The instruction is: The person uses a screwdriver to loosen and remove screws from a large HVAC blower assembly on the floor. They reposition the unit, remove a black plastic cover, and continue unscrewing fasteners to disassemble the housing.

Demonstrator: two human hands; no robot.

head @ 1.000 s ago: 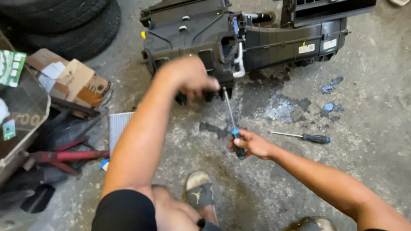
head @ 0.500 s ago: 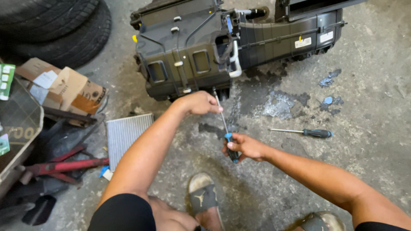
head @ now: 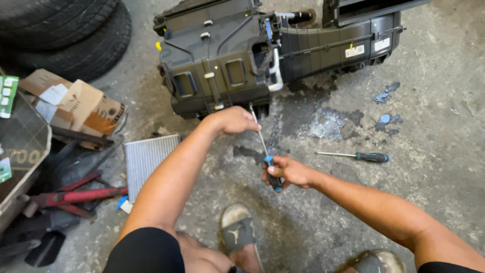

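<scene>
A large black plastic heater housing (head: pixel 227 65) lies on the concrete floor ahead of me. My right hand (head: pixel 289 172) grips the blue-and-black handle of a long screwdriver (head: pixel 263 149), whose thin shaft slants up toward the housing's lower front edge. My left hand (head: pixel 233 120) is curled around the shaft near its tip, just below the housing. A second screwdriver (head: pixel 359 156) lies loose on the floor to the right of my right hand.
A ribbed grey filter panel (head: pixel 146 159) lies left of my arm. Cardboard boxes (head: pixel 76 103), red metal tools (head: pixel 76 194) and stacked tyres (head: pixel 65 35) crowd the left side. My sandalled foot (head: pixel 238 232) rests below the hands.
My left hand came down off the housing and now pinches the screwdriver shaft near its tip. The view has shifted, so the housing sits farther up and right.
</scene>
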